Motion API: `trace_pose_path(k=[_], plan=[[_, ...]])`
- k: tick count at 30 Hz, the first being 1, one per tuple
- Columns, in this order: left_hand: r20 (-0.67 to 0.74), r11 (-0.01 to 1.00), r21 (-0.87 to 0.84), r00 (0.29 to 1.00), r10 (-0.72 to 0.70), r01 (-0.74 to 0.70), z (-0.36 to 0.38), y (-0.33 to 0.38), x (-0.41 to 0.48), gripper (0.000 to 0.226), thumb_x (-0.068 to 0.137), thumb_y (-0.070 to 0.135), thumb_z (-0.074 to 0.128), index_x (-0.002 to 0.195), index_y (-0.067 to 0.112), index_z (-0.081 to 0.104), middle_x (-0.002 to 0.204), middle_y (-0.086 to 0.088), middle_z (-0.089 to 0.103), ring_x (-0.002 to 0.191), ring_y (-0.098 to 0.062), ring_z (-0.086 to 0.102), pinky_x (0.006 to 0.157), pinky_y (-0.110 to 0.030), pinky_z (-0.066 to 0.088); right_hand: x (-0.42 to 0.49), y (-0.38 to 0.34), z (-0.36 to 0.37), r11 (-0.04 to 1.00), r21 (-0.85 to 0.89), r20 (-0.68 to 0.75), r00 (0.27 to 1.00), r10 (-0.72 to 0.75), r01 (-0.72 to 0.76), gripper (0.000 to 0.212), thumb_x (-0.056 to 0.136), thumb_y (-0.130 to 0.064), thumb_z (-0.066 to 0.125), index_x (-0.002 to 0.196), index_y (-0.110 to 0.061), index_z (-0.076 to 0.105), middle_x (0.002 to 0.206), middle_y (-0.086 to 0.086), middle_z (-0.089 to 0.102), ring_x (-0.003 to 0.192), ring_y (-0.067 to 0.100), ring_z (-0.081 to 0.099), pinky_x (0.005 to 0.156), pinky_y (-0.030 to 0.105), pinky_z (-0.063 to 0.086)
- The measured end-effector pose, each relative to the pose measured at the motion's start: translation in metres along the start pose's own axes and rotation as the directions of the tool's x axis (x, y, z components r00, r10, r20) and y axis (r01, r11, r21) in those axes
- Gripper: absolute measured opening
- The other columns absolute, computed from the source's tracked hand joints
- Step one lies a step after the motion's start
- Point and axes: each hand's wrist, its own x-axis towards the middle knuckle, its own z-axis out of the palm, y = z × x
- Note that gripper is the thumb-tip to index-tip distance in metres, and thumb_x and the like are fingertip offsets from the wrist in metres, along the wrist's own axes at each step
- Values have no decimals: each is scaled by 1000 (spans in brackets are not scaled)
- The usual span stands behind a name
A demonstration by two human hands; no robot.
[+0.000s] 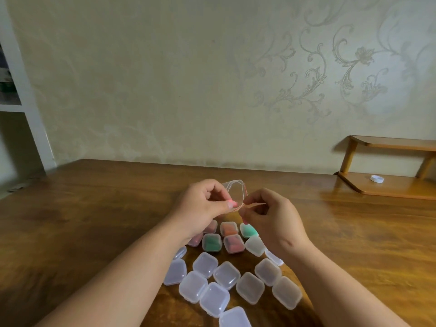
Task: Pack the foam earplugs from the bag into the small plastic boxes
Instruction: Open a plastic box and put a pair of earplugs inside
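Both hands are holding one clear box (pixel 236 191) up over the desk (pixel 94 208), and its lid looks to be hanging open. L hand (pixel 203 204) is pinching the box's left edge btwn thumb & curled fingers. R hand (pixel 271 218) is pinching the right edge, fingers curled too. Sth pink is showing at each thumb tip, plug or nail, can't tell. Under the hands, filled boxes are sitting shut in a cluster: green box (pixel 211 242), red box (pixel 233 243) just beside it, orange box (pixel 228 228) behind. Nearer the person, empty boxes (pixel 226 274) are lying shut, many touching. A white cap (pixel 376 178) is resting on the shelf (pixel 389 187) far right.
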Motion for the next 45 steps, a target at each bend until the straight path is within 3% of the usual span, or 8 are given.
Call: trace_pose_path(k=[6, 12, 15, 19, 26, 32, 39, 45], plan=[[11, 997, -66, 999, -37, 37, -1, -5, 2, 17, 83, 4, 76, 86, 17, 66, 90, 4, 77, 91, -19, 74, 82, -55, 60, 3, 5, -4, 997, 60, -27, 998, 58, -56, 14, 93, -13, 62, 94, -27, 63, 75, -7, 66, 67, 2, 60, 51, 5, 41], [13, 995, -89, 999, -34, 35, 2, -7, 1, 19, 80, 13, 80, 82, 29, 69, 90, -1, 75, 92, -38, 71, 79, -64, 57, 2, 2, -7, 972, 219, 1, 996, 91, -89, 8, 90, -15, 68, 88, -21, 61, 81, 1, 66, 63, 12, 69, 51, 23, 56], [-6, 994, -100, 999, -44, 43, 4, -7, 0, 18, 81, 10, 80, 82, 25, 70, 89, -2, 75, 92, -31, 72, 80, -60, 59, -1, 0, -6, 989, 133, 3, 998, 63, -63, 8, 82, -27, 75, 85, -23, 68, 76, -6, 71, 64, 4, 69, 56, 16, 54], [-12, 992, -108, 998, -62, 61, 5, -5, -1, 17, 81, 9, 78, 84, 24, 71, 92, -3, 76, 94, -36, 71, 79, -62, 58, -2, 1, -2, 1000, 7, -5, 1000, 24, -24, 17, 86, -13, 70, 91, -29, 73, 92, -11, 67, 77, 3, 65, 66, 13, 53], [-60, 988, -131, 994, -91, 82, 4, -1, -4, 16, 84, 6, 75, 89, 21, 71, 91, -3, 76, 85, -20, 75, 76, -60, 60, -1, 4, -2, 977, 189, 25, 995, 99, -102, 21, 81, -21, 77, 96, -28, 63, 77, -9, 73, 66, 5, 69, 59, 20, 57], [-39, 996, -69, 997, -67, 64, 6, 5, -8, 15, 86, 10, 76, 90, 24, 72, 88, 2, 74, 85, -20, 72, 71, -46, 63, -2, 3, -2, 965, 247, 44, 995, 85, -93, 24, 83, -13, 74, 92, -31, 61, 78, -11, 72, 70, 1, 69, 57, 13, 53], [-19, 999, -18, 999, -34, 34, 8, 4, -8, 14, 86, 13, 76, 90, 25, 72, 91, 6, 74, 90, -13, 71, 78, -34, 61, -1, 6, 1, 964, 248, 80, 994, 75, -93, 13, 82, -25, 73, 94, -27, 69, 80, -10, 73, 72, 5, 70, 67, 21, 59], [-8, 995, 97, 999, 34, -33, 11, 2, -7, 14, 86, 19, 76, 87, 33, 72, 87, 10, 70, 85, -12, 67, 72, -27, 56, 7, 13, -6, 986, 115, -64, 990, 125, -117, 5, 85, -27, 72, 87, -30, 69, 80, -10, 72, 73, 9, 65, 68, 26, 56]])
